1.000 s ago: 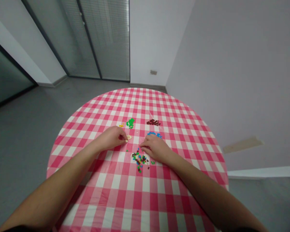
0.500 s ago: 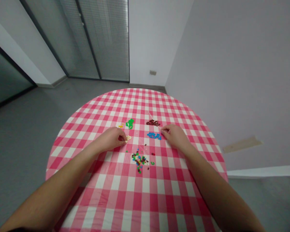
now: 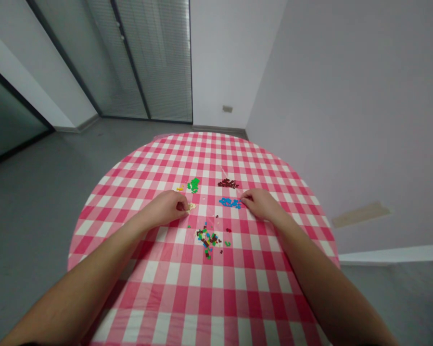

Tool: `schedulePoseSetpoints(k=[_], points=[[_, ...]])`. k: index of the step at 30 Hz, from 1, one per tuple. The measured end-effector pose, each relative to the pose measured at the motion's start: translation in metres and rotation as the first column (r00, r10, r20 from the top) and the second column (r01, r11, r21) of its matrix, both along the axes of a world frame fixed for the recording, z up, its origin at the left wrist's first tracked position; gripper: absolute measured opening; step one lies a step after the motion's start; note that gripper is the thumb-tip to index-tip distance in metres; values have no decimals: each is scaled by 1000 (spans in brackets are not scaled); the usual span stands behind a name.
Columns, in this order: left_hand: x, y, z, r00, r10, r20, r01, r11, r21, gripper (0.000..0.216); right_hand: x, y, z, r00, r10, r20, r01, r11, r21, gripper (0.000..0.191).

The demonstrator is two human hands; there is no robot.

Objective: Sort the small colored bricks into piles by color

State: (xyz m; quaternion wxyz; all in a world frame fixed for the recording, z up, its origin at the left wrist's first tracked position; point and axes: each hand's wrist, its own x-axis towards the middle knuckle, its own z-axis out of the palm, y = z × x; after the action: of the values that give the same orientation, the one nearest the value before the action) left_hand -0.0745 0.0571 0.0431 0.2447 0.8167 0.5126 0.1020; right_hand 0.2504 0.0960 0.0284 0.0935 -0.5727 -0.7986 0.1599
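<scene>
My left hand [image 3: 169,207] rests with curled, closed fingers at the left edge of a small cream pile [image 3: 191,206]; whatever its fingertips pinch is hidden. At the right end of a blue pile [image 3: 230,203], my right hand [image 3: 260,203] has thumb and forefinger pressed together, and I cannot make out what is between them. Beyond the hands lie a green pile [image 3: 194,185], a few yellow pieces [image 3: 180,189] and a dark brown pile [image 3: 228,183]. Nearer to me is a mixed heap of tiny coloured pieces [image 3: 207,238].
A round table with a red-and-white checked cloth [image 3: 216,302] carries everything. Stray green pieces [image 3: 227,244] and dark red pieces [image 3: 228,230] lie right of the mixed heap. A pale wall [image 3: 353,105] stands close on the right, glass panels [image 3: 159,62] at the back left.
My right hand has shifted very slightly down toward the blue pile's end. The left hand and the piles look the same; the view has tilted a little.
</scene>
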Motion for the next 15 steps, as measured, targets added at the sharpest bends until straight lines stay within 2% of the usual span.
schedulePoseSetpoints(k=[7, 11, 13, 15], points=[[1, 1, -5, 1000, 0, 17, -1, 998, 59, 13, -3, -2, -1, 997, 72, -41, -72, 997, -5, 22], [1, 1, -5, 1000, 1, 27, -4, 996, 95, 14, -6, -5, 3, 997, 57, -49, -58, 998, -10, 22], [5, 0, -5, 999, -33, 42, 27, 990, 136, 15, -9, -6, 6, 997, 41, -61, -41, 999, 16, 21], [12, -4, -6, 989, -133, 68, 119, 976, 184, 18, -12, -8, 8, 994, 50, -93, -45, 997, 57, 19]])
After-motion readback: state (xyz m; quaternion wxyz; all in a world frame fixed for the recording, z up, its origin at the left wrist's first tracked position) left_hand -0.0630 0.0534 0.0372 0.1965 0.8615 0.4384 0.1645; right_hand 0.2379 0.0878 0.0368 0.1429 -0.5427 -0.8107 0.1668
